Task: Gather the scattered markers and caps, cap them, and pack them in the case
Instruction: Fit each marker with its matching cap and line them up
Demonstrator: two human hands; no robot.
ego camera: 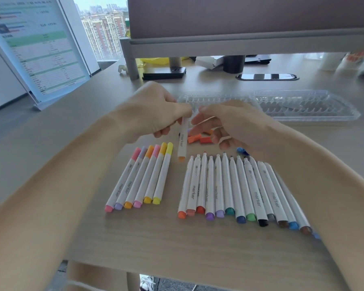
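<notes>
Left grip (153,111) grasps a white-barrelled, orange-ended marker (182,143) above the pale wooden desk (177,248), steadying it for capping. Right grip (229,122) meets its top (cap hidden, cannot tell if grasping). Clear plastic case (303,106) waits behind.

Single head view, looking forward and down, close over hands (198,122) at desk (177,238).

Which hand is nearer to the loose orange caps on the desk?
Right. The right hand has its fingers just over the orange caps; the left hand is to their left, holding a marker.
</notes>
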